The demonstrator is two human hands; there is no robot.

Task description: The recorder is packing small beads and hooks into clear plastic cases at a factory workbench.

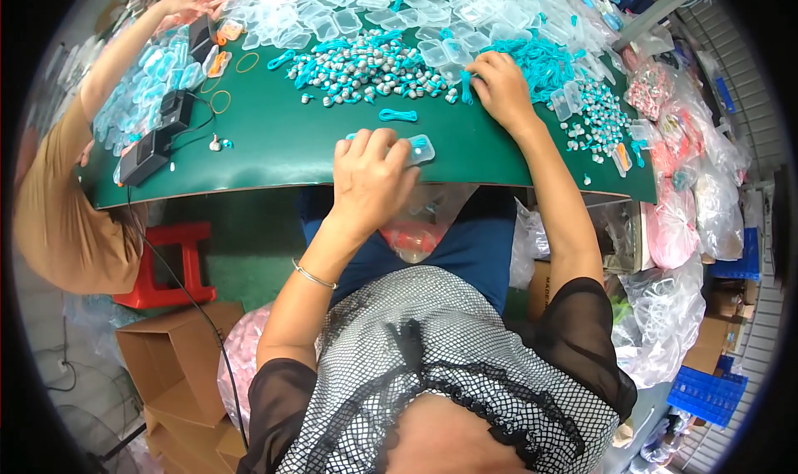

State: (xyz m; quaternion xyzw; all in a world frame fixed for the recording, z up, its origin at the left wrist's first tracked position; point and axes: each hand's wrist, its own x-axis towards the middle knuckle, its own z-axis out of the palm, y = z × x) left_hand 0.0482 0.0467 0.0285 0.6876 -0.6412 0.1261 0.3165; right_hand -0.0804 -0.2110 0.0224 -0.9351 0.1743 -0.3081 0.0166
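Note:
At the table's near edge my left hand bends its fingers over a small clear plastic case and grips it. Some teal cord shows inside the case; its left part is hidden under my fingers. Farther right, my right hand pinches a bundle of teal cord between thumb and fingers, beside the cord pile. One loose teal cord bundle lies on the green table beyond my left hand. A heap of small grey-and-teal pieces spreads across the middle.
Many clear cases cover the far side. More small pieces lie at the right. Black boxes with a cable stand at the left, near a co-worker's arm. A red stool and cardboard box are below.

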